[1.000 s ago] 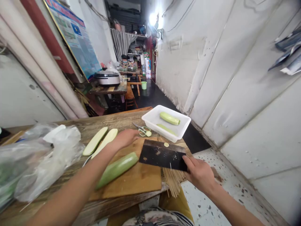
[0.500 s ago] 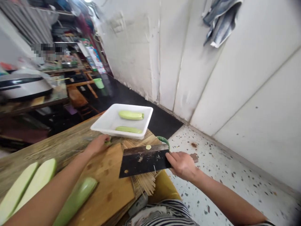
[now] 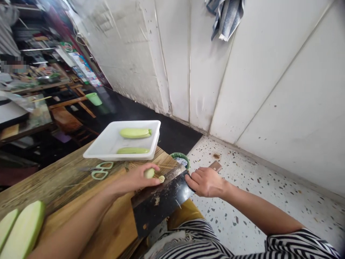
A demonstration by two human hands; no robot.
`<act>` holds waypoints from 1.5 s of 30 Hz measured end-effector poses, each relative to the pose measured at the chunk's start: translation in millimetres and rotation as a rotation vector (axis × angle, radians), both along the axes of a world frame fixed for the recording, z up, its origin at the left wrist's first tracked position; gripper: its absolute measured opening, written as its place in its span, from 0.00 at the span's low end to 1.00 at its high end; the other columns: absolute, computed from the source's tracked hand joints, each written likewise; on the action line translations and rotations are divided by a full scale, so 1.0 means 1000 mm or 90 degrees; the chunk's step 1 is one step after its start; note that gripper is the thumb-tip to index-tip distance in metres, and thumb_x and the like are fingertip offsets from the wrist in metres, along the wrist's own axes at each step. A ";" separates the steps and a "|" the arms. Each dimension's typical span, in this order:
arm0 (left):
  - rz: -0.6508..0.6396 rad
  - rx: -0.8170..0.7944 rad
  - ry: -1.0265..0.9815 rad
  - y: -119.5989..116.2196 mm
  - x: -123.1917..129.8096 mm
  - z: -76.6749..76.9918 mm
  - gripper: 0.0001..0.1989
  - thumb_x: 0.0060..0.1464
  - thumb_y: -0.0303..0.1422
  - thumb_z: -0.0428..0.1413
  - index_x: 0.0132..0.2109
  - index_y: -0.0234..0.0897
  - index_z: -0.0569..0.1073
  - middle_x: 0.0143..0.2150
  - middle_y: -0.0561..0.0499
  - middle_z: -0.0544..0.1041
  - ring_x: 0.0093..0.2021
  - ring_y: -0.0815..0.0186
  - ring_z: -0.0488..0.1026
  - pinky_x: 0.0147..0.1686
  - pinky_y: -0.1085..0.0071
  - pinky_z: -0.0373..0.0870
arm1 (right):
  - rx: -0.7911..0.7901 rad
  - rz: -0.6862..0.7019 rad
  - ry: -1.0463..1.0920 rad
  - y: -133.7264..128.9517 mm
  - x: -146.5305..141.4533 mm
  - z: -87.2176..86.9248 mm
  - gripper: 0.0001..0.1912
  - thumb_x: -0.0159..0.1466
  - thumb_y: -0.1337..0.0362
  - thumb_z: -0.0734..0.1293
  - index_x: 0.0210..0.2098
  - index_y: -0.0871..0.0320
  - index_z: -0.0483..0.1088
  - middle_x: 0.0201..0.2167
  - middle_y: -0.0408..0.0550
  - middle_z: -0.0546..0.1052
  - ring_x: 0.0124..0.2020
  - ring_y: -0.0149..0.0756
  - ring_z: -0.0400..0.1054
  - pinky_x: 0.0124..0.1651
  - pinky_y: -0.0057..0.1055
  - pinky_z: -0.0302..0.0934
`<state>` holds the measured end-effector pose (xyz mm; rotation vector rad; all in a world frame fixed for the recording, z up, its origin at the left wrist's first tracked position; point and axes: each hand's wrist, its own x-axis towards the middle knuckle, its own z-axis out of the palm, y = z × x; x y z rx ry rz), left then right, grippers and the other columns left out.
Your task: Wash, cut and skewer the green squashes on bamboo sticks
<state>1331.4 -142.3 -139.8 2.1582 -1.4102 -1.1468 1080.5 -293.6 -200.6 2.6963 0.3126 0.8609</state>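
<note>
Above the cutting board (image 3: 113, 226), left fingers (image 3: 140, 178) pinch a squash stub (image 3: 149, 173), right fingers (image 3: 195, 181) clamp a cleaver (image 3: 159, 203).

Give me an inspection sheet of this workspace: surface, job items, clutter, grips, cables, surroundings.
Surface: worn wooden table with a wooden cutting board on it.
Job items: cleaver, a small squash slice on its blade; two squash halves on the board; white tray holding two pale green squashes.
Clutter: green-handled scissors on the table.
Grips: left grip holds a squash piece; right grip holds the cleaver.
Cables: nothing seen on the table.
Surroundings: speckled terrazzo floor, white wall panels, hanging cloth.
</note>
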 end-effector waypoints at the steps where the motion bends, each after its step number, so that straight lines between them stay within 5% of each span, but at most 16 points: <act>1: -0.033 0.006 -0.010 -0.010 -0.010 -0.002 0.29 0.42 0.53 0.59 0.48 0.40 0.71 0.34 0.54 0.71 0.34 0.64 0.65 0.31 0.72 0.60 | 0.001 0.001 -0.003 0.000 -0.005 0.000 0.09 0.65 0.71 0.58 0.42 0.67 0.67 0.22 0.43 0.68 0.21 0.31 0.61 0.23 0.33 0.56; 6: -0.149 0.052 0.042 -0.048 -0.041 -0.016 0.23 0.44 0.52 0.58 0.37 0.37 0.75 0.32 0.54 0.71 0.35 0.65 0.66 0.33 0.73 0.60 | 0.021 -0.030 -0.004 -0.007 -0.037 -0.007 0.09 0.64 0.72 0.61 0.43 0.68 0.67 0.22 0.43 0.69 0.21 0.31 0.61 0.23 0.32 0.56; 9: -0.093 0.099 0.141 -0.067 -0.050 -0.028 0.22 0.48 0.52 0.55 0.37 0.36 0.75 0.29 0.54 0.70 0.30 0.68 0.65 0.28 0.74 0.60 | 0.051 -0.054 0.008 -0.014 -0.059 -0.018 0.09 0.64 0.72 0.60 0.43 0.69 0.67 0.22 0.43 0.69 0.21 0.32 0.61 0.23 0.33 0.56; 12: 0.010 0.051 0.167 -0.096 -0.051 -0.039 0.23 0.51 0.48 0.53 0.47 0.37 0.74 0.30 0.52 0.72 0.28 0.68 0.67 0.26 0.74 0.62 | 0.103 -0.084 0.018 -0.021 -0.084 -0.031 0.10 0.63 0.73 0.59 0.42 0.68 0.67 0.21 0.43 0.68 0.21 0.32 0.60 0.23 0.33 0.55; 16: 0.026 -0.083 -0.178 -0.152 -0.036 -0.053 0.17 0.54 0.35 0.50 0.50 0.41 0.75 0.44 0.50 0.78 0.42 0.64 0.74 0.41 0.71 0.68 | 0.172 -0.166 0.016 -0.026 -0.115 -0.046 0.12 0.61 0.75 0.58 0.43 0.69 0.67 0.20 0.45 0.68 0.21 0.33 0.60 0.22 0.32 0.55; 19: -0.010 -0.081 -0.351 -0.186 -0.029 -0.061 0.22 0.51 0.27 0.53 0.54 0.39 0.72 0.52 0.45 0.75 0.50 0.58 0.73 0.48 0.67 0.67 | 0.198 -0.223 0.009 -0.028 -0.131 -0.055 0.13 0.61 0.75 0.57 0.45 0.69 0.66 0.22 0.48 0.70 0.22 0.35 0.62 0.22 0.32 0.57; 23: 0.014 -0.154 -0.457 -0.189 -0.035 -0.050 0.17 0.52 0.29 0.54 0.51 0.34 0.73 0.51 0.38 0.74 0.51 0.50 0.71 0.50 0.56 0.65 | 0.199 -0.290 -0.009 -0.032 -0.144 -0.058 0.15 0.61 0.74 0.58 0.47 0.68 0.65 0.23 0.50 0.73 0.23 0.36 0.65 0.23 0.31 0.58; 25: -0.022 -0.230 -0.512 -0.166 -0.034 -0.033 0.09 0.55 0.33 0.52 0.38 0.35 0.76 0.44 0.42 0.77 0.46 0.53 0.73 0.49 0.58 0.65 | 0.205 -0.318 -0.039 -0.033 -0.146 -0.058 0.16 0.60 0.73 0.59 0.48 0.66 0.65 0.22 0.47 0.73 0.21 0.35 0.65 0.22 0.30 0.58; 28: -0.026 -0.294 -0.544 -0.098 -0.015 -0.002 0.16 0.58 0.38 0.50 0.27 0.37 0.76 0.42 0.44 0.78 0.45 0.56 0.74 0.50 0.61 0.66 | 0.254 -0.347 -0.089 -0.028 -0.140 -0.055 0.16 0.60 0.71 0.61 0.48 0.62 0.66 0.23 0.46 0.74 0.22 0.33 0.67 0.24 0.27 0.59; 33: 0.265 -0.212 -0.567 0.091 0.036 0.028 0.23 0.60 0.48 0.43 0.41 0.40 0.77 0.50 0.47 0.76 0.52 0.57 0.71 0.53 0.62 0.65 | 0.395 -0.381 -0.099 0.005 -0.091 -0.043 0.13 0.62 0.60 0.63 0.43 0.58 0.71 0.30 0.49 0.79 0.25 0.36 0.72 0.29 0.29 0.64; 36: 0.354 -0.045 -0.583 0.200 0.045 0.010 0.31 0.56 0.54 0.45 0.54 0.35 0.70 0.56 0.41 0.72 0.55 0.50 0.68 0.55 0.56 0.63 | 0.521 -0.344 -0.057 0.036 -0.038 -0.025 0.14 0.61 0.56 0.63 0.41 0.56 0.73 0.31 0.49 0.79 0.28 0.38 0.73 0.32 0.31 0.66; 38: 0.370 0.041 -0.569 0.251 0.042 -0.013 0.38 0.51 0.57 0.49 0.59 0.31 0.66 0.59 0.35 0.68 0.57 0.45 0.66 0.56 0.53 0.61 | 0.593 -0.282 -0.002 0.061 0.001 -0.007 0.13 0.62 0.55 0.63 0.36 0.57 0.73 0.26 0.48 0.78 0.23 0.36 0.70 0.28 0.30 0.65; 42: 0.385 0.066 -0.529 0.292 0.024 -0.054 0.34 0.53 0.48 0.54 0.59 0.28 0.64 0.53 0.33 0.72 0.50 0.44 0.70 0.49 0.52 0.66 | 0.766 -0.182 0.161 0.113 0.070 0.032 0.19 0.63 0.50 0.61 0.22 0.55 0.64 0.13 0.40 0.66 0.16 0.30 0.59 0.19 0.28 0.55; 45: 0.384 -0.003 -0.538 0.298 0.018 -0.063 0.26 0.52 0.34 0.56 0.57 0.28 0.66 0.50 0.35 0.74 0.49 0.46 0.70 0.48 0.53 0.65 | 0.881 -0.125 0.303 0.145 0.108 0.055 0.23 0.64 0.48 0.59 0.20 0.55 0.60 0.12 0.40 0.64 0.17 0.30 0.59 0.22 0.27 0.56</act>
